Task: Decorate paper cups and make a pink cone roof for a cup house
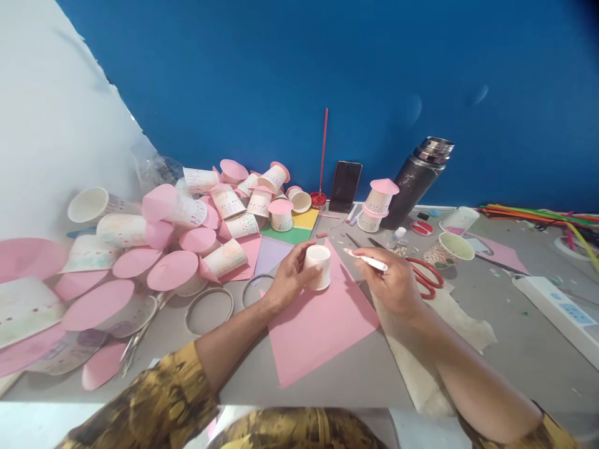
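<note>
Over the pink sheet (322, 337), left hand (291, 277) is gripping cup (319, 254), right hand (394, 279) is pinching pen (375, 262), apart; probably setting up marking, next stroke needing cup steady.

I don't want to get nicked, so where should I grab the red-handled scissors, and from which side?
Probably by the red loop handles, coming from the right: they lie on that side, while the blades point away to the left. The right hand, holding a white marker, hides the scissors' middle.
</note>
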`<action>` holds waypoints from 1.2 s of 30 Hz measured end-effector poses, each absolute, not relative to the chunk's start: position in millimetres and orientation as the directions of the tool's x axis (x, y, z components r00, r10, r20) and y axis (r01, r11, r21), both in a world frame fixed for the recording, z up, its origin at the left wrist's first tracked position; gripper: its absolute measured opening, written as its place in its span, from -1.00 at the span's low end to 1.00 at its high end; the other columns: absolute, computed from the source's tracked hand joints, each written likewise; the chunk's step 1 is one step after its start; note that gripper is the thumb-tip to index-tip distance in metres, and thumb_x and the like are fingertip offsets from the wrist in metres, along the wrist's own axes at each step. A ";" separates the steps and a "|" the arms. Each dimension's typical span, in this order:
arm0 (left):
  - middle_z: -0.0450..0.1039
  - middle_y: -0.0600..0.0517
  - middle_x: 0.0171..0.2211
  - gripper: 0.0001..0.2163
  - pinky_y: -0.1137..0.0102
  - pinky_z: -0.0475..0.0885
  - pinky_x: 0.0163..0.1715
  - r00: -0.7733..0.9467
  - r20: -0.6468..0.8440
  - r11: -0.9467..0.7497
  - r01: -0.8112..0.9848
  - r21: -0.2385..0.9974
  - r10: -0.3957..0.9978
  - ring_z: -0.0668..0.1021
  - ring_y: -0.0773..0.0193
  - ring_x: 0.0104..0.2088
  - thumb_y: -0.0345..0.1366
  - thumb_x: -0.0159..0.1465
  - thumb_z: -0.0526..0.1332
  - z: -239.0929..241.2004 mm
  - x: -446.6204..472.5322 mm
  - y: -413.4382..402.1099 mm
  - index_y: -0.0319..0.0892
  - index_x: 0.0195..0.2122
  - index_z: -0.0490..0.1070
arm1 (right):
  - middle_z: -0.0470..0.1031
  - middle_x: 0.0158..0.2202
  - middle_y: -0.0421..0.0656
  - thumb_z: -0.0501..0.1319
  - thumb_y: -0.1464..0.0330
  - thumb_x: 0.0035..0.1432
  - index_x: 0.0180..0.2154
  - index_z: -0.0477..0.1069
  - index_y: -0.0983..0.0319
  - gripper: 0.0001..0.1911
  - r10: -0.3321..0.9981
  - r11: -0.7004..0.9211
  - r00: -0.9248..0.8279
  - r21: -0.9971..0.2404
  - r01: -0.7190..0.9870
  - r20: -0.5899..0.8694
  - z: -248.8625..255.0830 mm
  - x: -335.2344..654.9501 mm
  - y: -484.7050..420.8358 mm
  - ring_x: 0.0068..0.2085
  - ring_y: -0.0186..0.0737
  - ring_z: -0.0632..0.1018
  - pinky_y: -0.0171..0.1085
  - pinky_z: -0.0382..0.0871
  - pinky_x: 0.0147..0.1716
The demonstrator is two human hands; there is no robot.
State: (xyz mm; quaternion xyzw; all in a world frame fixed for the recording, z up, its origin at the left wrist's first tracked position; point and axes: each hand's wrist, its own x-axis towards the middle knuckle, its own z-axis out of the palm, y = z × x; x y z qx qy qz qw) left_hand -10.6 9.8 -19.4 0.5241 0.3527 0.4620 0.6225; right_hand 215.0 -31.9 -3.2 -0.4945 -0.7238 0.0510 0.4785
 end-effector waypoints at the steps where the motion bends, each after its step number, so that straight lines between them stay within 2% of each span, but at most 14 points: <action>1: 0.54 -0.08 -0.01 -0.48 0.26 0.37 0.00 0.328 0.041 0.029 -0.204 0.979 0.944 0.52 0.05 0.02 -0.16 0.11 0.50 -19.0 -10.8 9.8 -0.15 0.07 0.47 | 0.72 -0.12 -0.09 0.26 0.31 0.34 -0.11 0.60 0.14 -0.85 0.769 0.502 -0.031 -0.573 0.648 0.638 -1.6 215.5 -32.2 -0.11 -0.08 0.71 -0.14 0.57 -0.11; 5: 0.58 -0.07 -0.09 -0.55 0.29 0.41 -0.10 0.332 -0.004 0.110 -0.301 0.947 0.943 0.57 0.09 -0.09 -0.17 0.11 0.50 -17.9 -11.5 11.3 -0.18 -0.01 0.52 | 0.71 -0.27 -0.11 0.27 0.28 0.33 -0.17 0.60 0.17 -0.84 0.809 0.447 0.091 -0.707 0.547 0.581 8.9 215.0 -36.7 -0.27 -0.14 0.70 -0.23 0.56 -0.33; 9: 0.61 -0.12 -0.19 -0.64 0.24 0.47 -0.17 0.441 -0.109 0.330 -0.464 0.822 0.891 0.63 0.09 -0.23 -0.11 0.18 0.45 -15.8 -11.1 9.4 -0.23 -0.09 0.53 | 0.62 -0.48 -0.19 0.26 0.28 0.33 -0.17 0.55 0.19 -0.86 0.801 0.455 0.187 -0.782 0.426 0.569 19.3 212.2 -47.8 -0.48 -0.24 0.61 -0.30 0.47 -0.50; 13: 0.61 -0.17 -0.19 -0.68 0.14 0.51 -0.11 0.537 -0.162 0.469 -0.504 0.725 0.828 0.65 0.01 -0.22 -0.13 0.24 0.39 -14.1 -8.2 3.5 -0.25 -0.10 0.53 | 0.62 -0.44 -0.18 0.29 0.29 0.31 -0.23 0.53 0.19 -0.89 0.762 0.521 0.123 -0.714 0.467 0.636 23.5 208.4 -58.2 -0.48 -0.25 0.59 -0.29 0.44 -0.51; 17: 0.60 -0.15 -0.25 -0.69 0.18 0.49 -0.15 0.551 -0.175 0.480 -0.478 0.735 0.816 0.63 0.05 -0.25 -0.13 0.26 0.38 -14.3 -5.8 0.2 -0.25 -0.11 0.55 | 0.64 -0.37 -0.19 0.28 0.38 0.31 -0.20 0.53 0.15 -0.95 0.723 0.584 0.008 -0.617 0.528 0.691 26.3 205.0 -62.1 -0.40 -0.24 0.63 -0.28 0.49 -0.43; 21: 0.58 -0.12 -0.27 -0.68 0.24 0.46 -0.19 0.539 -0.171 0.462 -0.466 0.755 0.825 0.59 0.10 -0.27 -0.10 0.23 0.40 -14.0 -4.8 -0.7 -0.25 -0.14 0.57 | 0.60 -0.38 -0.21 0.26 0.42 0.32 -0.18 0.51 0.15 -0.93 0.689 0.640 -0.070 -0.560 0.526 0.722 29.1 203.1 -61.9 -0.44 -0.28 0.59 -0.29 0.48 -0.42; 29: 0.58 -0.10 -0.24 -0.63 0.31 0.41 -0.21 0.517 -0.168 0.447 -0.482 0.753 0.839 0.55 0.16 -0.26 -0.10 0.16 0.47 -12.8 -3.0 -0.9 -0.27 -0.13 0.59 | 0.58 -0.38 -0.20 0.28 0.38 0.33 -0.16 0.51 0.18 -0.95 0.668 0.661 -0.114 -0.517 0.543 0.735 24.9 204.7 -59.0 -0.44 -0.27 0.56 -0.28 0.44 -0.42; 36: 0.56 -0.08 -0.26 -0.68 0.31 0.38 -0.24 0.502 -0.173 0.441 -0.486 0.754 0.848 0.54 0.16 -0.27 -0.11 0.18 0.46 -15.2 -2.8 -0.7 -0.24 -0.18 0.58 | 0.56 -0.40 -0.17 0.26 0.37 0.34 -0.16 0.51 0.16 -0.95 0.684 0.667 -0.153 -0.527 0.526 0.713 23.1 206.0 -57.4 -0.43 -0.21 0.54 -0.22 0.43 -0.41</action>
